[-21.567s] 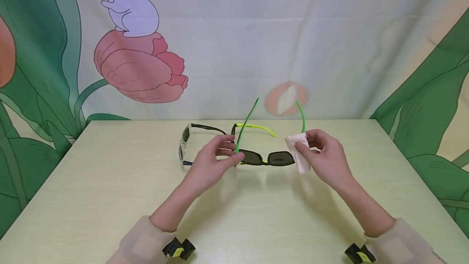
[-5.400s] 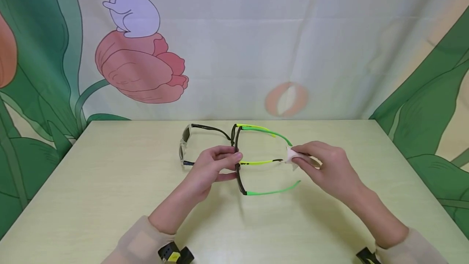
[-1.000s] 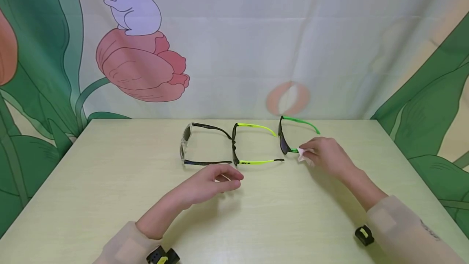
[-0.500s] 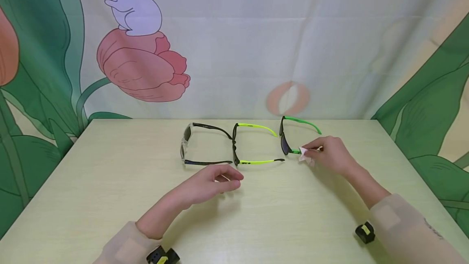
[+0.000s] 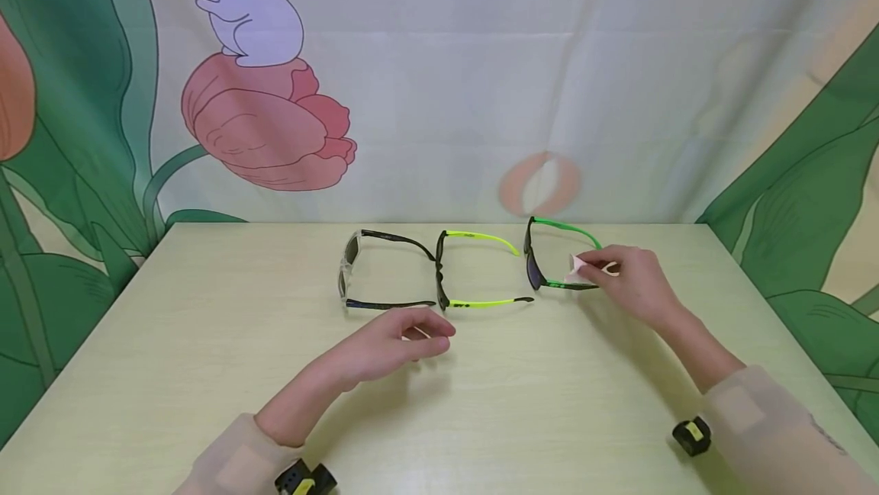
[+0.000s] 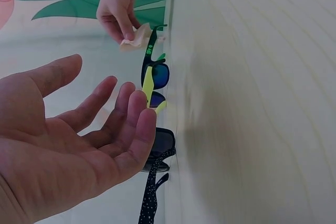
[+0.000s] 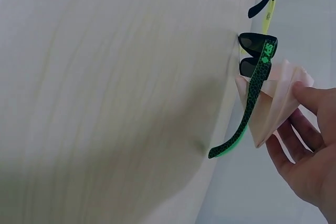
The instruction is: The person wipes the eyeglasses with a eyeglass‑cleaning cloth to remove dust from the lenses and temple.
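Note:
My right hand [image 5: 635, 281] pinches a folded, pale pink cloth [image 5: 574, 269] between thumb and fingers. It hovers just over the near arm of the green-armed sunglasses [image 5: 535, 270], which rest unfolded on the table at the right of a row. In the right wrist view the cloth [image 7: 283, 98] appears behind the sunglasses' dark patterned arm [image 7: 253, 93]; whether they touch, I cannot tell. My left hand [image 5: 394, 346] hangs loosely curled in front of the other pairs and holds nothing. Yellow-armed sunglasses [image 5: 440, 274] stand in the row's middle, left of the green-armed pair.
Clear-framed sunglasses with black arms [image 5: 391, 305] stand at the row's left end, their arm tips close to the yellow-armed pair. The pale wooden table [image 5: 515, 403] ends at a printed curtain [image 5: 439, 98] behind the row.
Earlier both hands were at the green-armed sunglasses, held up; now they stand on the table and my left hand is away. Since half a second ago, my right hand has risen off their near arm.

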The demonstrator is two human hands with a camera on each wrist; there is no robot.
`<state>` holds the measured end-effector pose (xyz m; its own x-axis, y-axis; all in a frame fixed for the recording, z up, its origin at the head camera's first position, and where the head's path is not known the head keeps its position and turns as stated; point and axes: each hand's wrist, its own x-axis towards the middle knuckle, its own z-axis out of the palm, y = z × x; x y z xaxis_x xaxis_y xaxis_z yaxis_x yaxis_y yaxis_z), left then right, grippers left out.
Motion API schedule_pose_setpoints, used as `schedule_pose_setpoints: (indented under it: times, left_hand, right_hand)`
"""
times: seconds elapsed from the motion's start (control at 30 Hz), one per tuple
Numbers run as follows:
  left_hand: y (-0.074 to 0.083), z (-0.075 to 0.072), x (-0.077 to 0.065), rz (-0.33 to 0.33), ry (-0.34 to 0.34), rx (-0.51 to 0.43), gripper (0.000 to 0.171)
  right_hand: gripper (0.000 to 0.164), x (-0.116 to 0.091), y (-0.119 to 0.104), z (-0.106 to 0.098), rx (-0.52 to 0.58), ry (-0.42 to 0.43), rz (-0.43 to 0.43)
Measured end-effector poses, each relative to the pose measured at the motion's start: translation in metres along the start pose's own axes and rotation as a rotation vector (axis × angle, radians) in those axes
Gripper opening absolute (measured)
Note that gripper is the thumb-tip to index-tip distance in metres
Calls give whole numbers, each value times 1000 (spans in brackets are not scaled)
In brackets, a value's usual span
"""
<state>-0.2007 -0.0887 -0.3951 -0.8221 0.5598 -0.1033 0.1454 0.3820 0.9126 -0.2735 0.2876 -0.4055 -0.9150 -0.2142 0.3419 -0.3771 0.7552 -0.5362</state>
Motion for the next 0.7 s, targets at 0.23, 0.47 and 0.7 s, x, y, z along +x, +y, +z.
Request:
schedule_pose_setpoints:
  times: [0.23,0.47,0.7]
  left_hand:
    - [-1,-2,1,-4,5,18,27]
    - [-2,-3,1,-8,18,36,26]
    - [-4,-6,-1,-19,48,70,24]
  right_hand:
    - [18,-9,-6,-12,-31,85,-66]
    - [18,-21,-8,-27,-93,109,-187]
    - [19,-35,-8,-39,-199,-10,-157]
